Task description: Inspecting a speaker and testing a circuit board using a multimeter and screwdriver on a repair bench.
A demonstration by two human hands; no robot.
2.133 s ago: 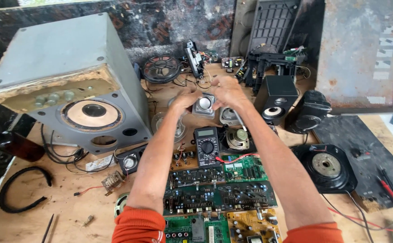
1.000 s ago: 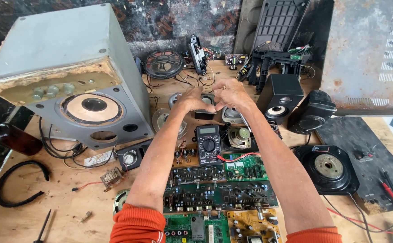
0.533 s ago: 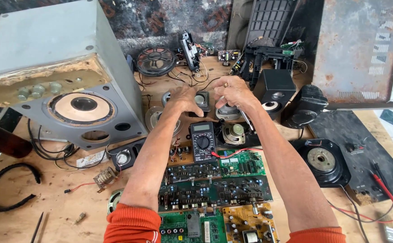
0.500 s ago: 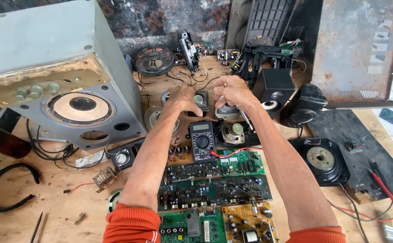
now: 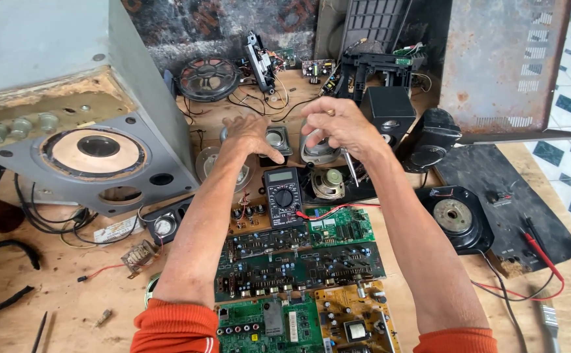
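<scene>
My left hand (image 5: 249, 134) hovers with fingers spread, holding nothing, just left of a small square speaker (image 5: 277, 140). My right hand (image 5: 337, 124) is curled around a thin metal tool (image 5: 350, 168) whose shaft hangs down from the palm. That hand is above a small grey speaker (image 5: 317, 151). A bare speaker driver (image 5: 328, 184) lies below it. A black multimeter (image 5: 283, 196) sits between my forearms, with several green circuit boards (image 5: 298, 261) nearer to me.
A big grey speaker cabinet (image 5: 89, 131) fills the left. A black speaker box (image 5: 390, 108), a round driver (image 5: 208, 78) and loose electronics stand at the back. A black disc unit (image 5: 455, 217), a rusty metal panel (image 5: 501, 65) and a red test lead (image 5: 540, 252) lie right.
Both hands have lifted off the small speakers and drawn slightly apart. My left fingers have spread open. The view has shifted a little to the right.
</scene>
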